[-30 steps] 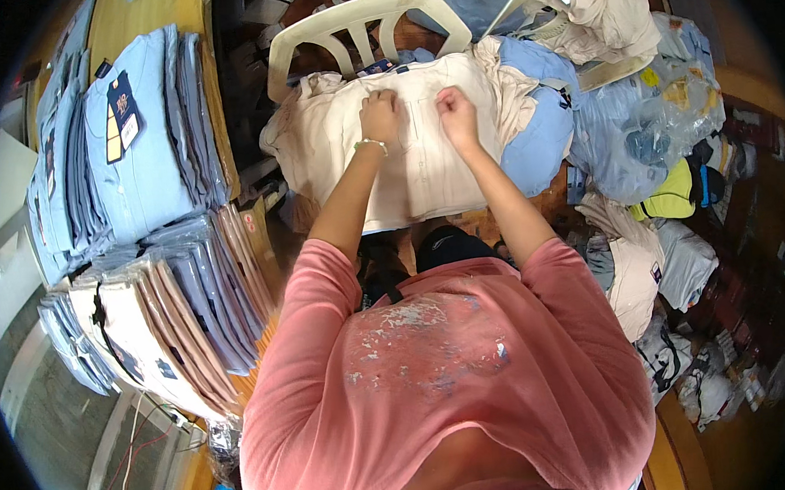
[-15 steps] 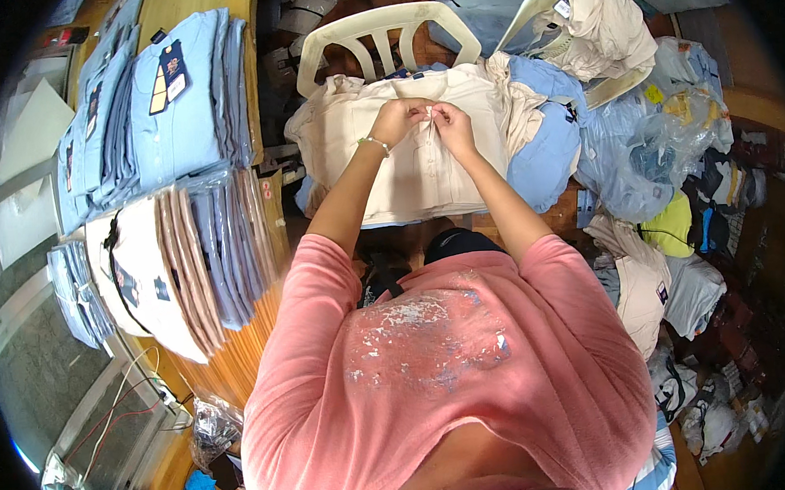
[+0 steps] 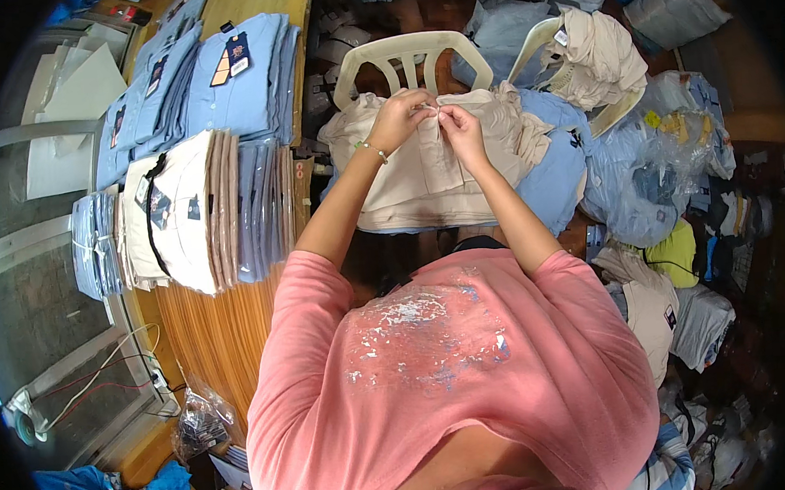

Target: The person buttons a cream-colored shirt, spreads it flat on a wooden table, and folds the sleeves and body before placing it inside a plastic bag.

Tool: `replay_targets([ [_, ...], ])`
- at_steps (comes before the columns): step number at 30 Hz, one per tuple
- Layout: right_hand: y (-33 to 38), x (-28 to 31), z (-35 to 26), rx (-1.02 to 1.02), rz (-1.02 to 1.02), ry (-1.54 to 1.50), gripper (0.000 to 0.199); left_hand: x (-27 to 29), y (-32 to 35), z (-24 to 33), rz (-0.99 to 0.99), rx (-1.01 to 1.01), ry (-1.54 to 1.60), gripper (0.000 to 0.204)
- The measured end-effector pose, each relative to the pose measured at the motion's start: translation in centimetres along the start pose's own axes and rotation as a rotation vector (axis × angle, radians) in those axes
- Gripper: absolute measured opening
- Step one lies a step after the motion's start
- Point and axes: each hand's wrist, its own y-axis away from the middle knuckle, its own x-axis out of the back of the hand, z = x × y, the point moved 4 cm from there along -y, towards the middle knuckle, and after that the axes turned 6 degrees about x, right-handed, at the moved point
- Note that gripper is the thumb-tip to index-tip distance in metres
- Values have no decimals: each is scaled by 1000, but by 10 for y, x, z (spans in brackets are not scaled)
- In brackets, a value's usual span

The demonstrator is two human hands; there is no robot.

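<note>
A cream shirt [image 3: 389,182] lies over a pile of garments on a plastic chair [image 3: 412,44] in front of me. Both hands meet at the shirt's front strip, near the chair's back. My left hand [image 3: 400,121], with a bracelet at the wrist, is closed, its fingertips pinching the upper end of the strip. Close against it, my right hand [image 3: 463,135] pinches the same strip between thumb and fingers. Whatever small part sits between the fingertips is too small to make out. Below the hands, the strip hangs down the shirt's front.
Folded blue shirts [image 3: 237,84] with tags are stacked on the wooden table [image 3: 214,332] at left, beside bagged cream shirts [image 3: 184,213]. Blue garments [image 3: 548,146] hang right of the pile. Another chair [image 3: 614,116] holds crumpled cream clothes; plastic bags [image 3: 640,185] lie farther right.
The view has shifted, so the table stacks appear farther right. Both hands still pinch the cream shirt's front strip, which is now raised; the cloth around it is more bunched than before.
</note>
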Motion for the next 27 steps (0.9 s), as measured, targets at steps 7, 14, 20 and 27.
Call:
replay_targets([
  [7,19,-24,-43,124,-1,-62,21,35,-9,26,-10,190,145,9],
  [14,-10,-41,-136,292,-142,-76,25,115,6,54,341,282,638,9],
  [20,-22,-47,-304,706,-315,523,20,191,11,176,415,177,591,27],
  [27,-30,-47,-303,225,-578,103,17,190,25,173,342,310,464,16],
])
